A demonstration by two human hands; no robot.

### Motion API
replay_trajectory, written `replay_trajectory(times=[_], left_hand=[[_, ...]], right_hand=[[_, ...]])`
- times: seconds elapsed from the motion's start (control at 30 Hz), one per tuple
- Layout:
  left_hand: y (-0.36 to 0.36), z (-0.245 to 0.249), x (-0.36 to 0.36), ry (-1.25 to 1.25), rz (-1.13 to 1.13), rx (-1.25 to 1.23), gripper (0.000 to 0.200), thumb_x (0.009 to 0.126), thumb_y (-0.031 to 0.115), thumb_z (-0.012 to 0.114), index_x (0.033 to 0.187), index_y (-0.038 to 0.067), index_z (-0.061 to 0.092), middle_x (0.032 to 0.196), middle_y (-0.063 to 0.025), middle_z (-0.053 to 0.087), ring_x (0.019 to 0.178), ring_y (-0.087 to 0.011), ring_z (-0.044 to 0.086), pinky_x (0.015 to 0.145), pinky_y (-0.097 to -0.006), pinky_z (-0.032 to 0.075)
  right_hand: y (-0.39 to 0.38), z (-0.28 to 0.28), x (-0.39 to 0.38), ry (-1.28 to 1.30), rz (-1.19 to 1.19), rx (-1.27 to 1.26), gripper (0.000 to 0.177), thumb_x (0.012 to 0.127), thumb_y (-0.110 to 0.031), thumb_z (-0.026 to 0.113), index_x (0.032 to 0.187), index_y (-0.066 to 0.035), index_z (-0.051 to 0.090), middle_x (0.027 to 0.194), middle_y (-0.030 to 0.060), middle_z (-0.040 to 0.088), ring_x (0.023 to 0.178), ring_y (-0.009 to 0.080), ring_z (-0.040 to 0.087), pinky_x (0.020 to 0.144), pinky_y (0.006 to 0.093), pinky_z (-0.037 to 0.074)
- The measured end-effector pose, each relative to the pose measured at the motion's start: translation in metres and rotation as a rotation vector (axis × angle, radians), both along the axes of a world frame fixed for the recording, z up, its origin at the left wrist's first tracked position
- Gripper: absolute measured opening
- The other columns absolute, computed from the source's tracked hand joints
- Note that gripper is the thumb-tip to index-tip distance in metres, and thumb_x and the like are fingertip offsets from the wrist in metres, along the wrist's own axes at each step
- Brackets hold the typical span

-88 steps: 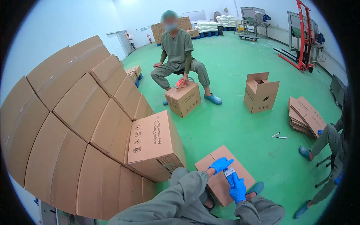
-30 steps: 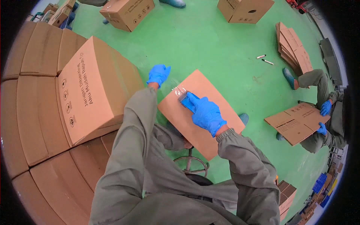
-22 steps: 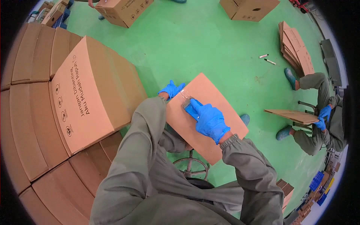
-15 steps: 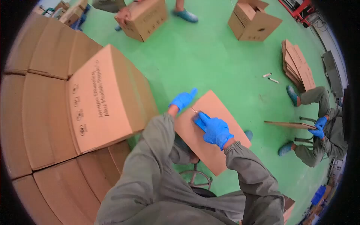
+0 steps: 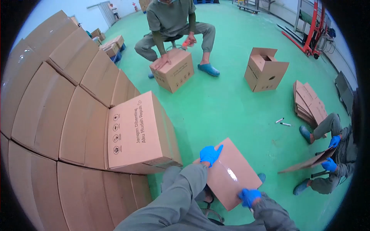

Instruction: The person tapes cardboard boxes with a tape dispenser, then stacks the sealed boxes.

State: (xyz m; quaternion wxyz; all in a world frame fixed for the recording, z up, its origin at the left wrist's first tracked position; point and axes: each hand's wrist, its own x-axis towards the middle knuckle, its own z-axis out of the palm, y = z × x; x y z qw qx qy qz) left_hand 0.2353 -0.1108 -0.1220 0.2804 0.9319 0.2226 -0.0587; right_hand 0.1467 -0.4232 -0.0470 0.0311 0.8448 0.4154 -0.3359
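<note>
Touching carton (image 5: 227, 184) with left hand (image 5: 210, 154), right hand (image 5: 249, 197)

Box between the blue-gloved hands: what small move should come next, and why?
Probably lift the box toward the stacked boxes: shiny tape already runs along its seam, and the left hand and right hand sit at opposite ends.

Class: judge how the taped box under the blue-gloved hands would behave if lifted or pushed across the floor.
The box likely stays stiff: tape shuts its flaps. Possibly light, as the left hand and right hand alone steady it at its edges. Flat-sided, it should slide, not roll.
</note>
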Motion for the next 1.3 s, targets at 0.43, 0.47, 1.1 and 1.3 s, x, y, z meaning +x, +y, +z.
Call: replay_trajectory(times=[0.43,0.47,1.1,1.3], left_hand=[[0.014,-0.005,0.025,0.077,0.030,-0.012,0.077,0.085,0.070,0.038,0.074,0.001,0.070,0.078,-0.0247,0.065,0.074,-0.0416,0.063,0.069,-0.0504,0.048],[0.013,-0.007,0.027,0.063,0.047,-0.003,0.077,0.085,0.070,0.038,0.074,0.001,0.069,0.079,-0.0250,0.065,0.075,-0.0419,0.063,0.070,-0.0504,0.048],[0.035,-0.005,0.015,0.204,-0.378,-0.340,0.076,0.054,0.057,0.081,0.101,0.000,0.068,0.104,-0.0215,0.066,0.095,-0.0340,0.064,0.082,-0.0419,0.051],[-0.064,0.109,0.020,-0.052,-0.597,-0.070,0.076,0.056,0.048,0.083,0.107,-0.003,0.061,0.111,-0.0231,0.062,0.097,-0.0354,0.062,0.083,-0.0446,0.050]], right_hand=[[-0.119,-0.175,-0.085,-0.189,-0.300,0.450,0.066,0.078,-0.006,0.051,0.142,-0.008,0.033,0.119,0.0381,0.044,0.088,0.0469,0.052,0.075,0.0513,0.045],[-0.119,-0.204,-0.083,-0.240,-0.222,0.486,0.066,0.078,-0.005,0.049,0.142,-0.009,0.034,0.122,0.0373,0.044,0.082,0.0463,0.053,0.071,0.0516,0.045],[-0.116,-0.212,-0.077,0.437,-0.573,-0.317,0.070,0.063,-0.038,0.071,0.127,-0.014,0.056,0.118,0.0151,0.064,0.107,0.0353,0.061,0.089,0.0456,0.050],[-0.119,-0.214,-0.074,0.345,-0.408,-0.317,0.061,0.066,-0.038,0.069,0.123,-0.018,0.061,0.116,0.0155,0.065,0.106,0.0333,0.062,0.091,0.0428,0.050]])
